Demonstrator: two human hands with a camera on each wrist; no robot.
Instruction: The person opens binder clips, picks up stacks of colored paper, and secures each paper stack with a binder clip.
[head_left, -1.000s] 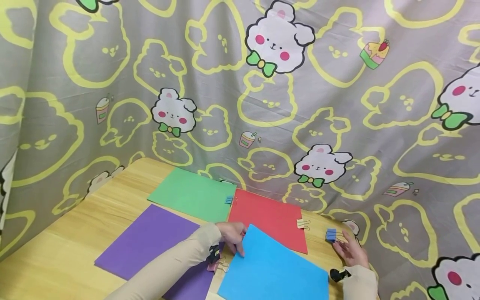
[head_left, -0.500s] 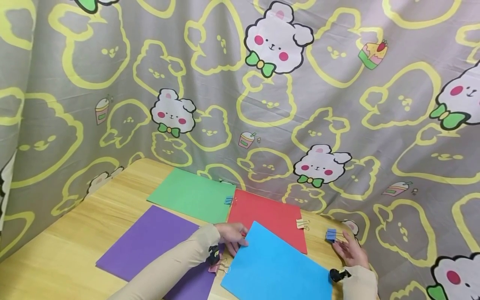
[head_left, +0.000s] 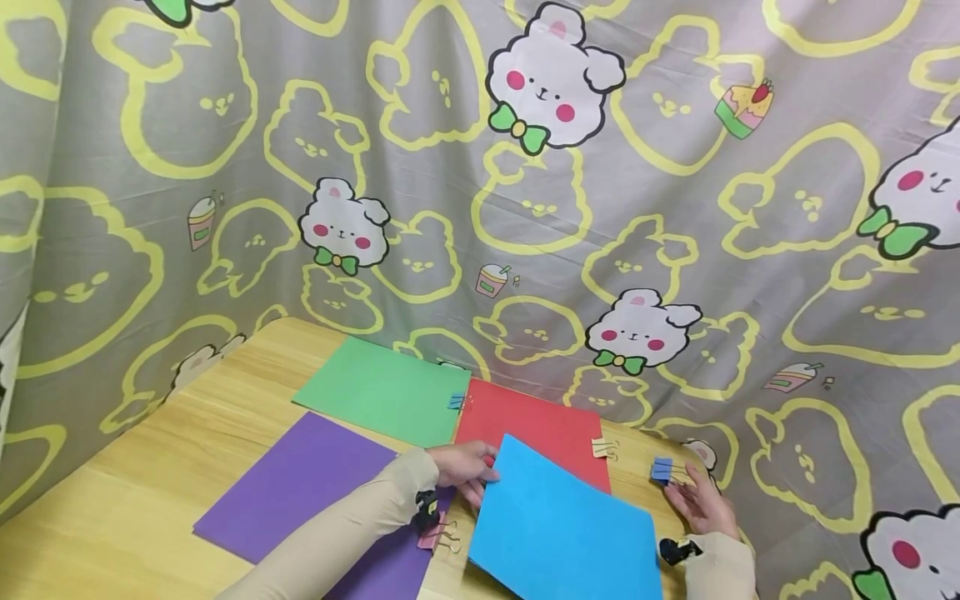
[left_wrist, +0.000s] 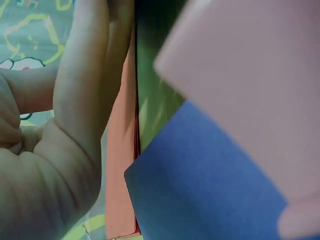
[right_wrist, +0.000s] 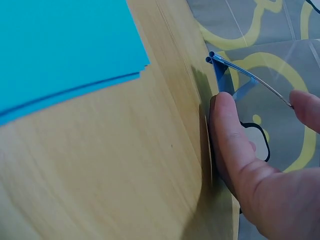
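Observation:
My left hand [head_left: 465,468] holds a stack of blue paper [head_left: 570,525] by its far left corner. The stack is tilted, its near left edge off the table, and it partly overlaps a red sheet [head_left: 536,425]. At the right, my right hand [head_left: 703,500] pinches a blue binder clip [head_left: 662,470] by its wire handles. In the right wrist view, the thumb and a finger lie on either side of the clip [right_wrist: 220,75], next to the table edge; the blue stack [right_wrist: 65,45] shows layered edges. The left wrist view shows my left hand [left_wrist: 75,125] beside red sheets [left_wrist: 120,175].
Purple paper [head_left: 300,475] with a pink binder clip [head_left: 431,532] lies under the left forearm. Green paper [head_left: 386,392] with a blue clip [head_left: 456,401] is farther back. A cream clip [head_left: 602,447] grips the red paper. A patterned curtain [head_left: 435,192] borders the wooden table [head_left: 142,483].
My left hand has shifted the blue stack slightly away and to the right, and its near left edge has lifted. The right hand stays at the same spot with the binder clip.

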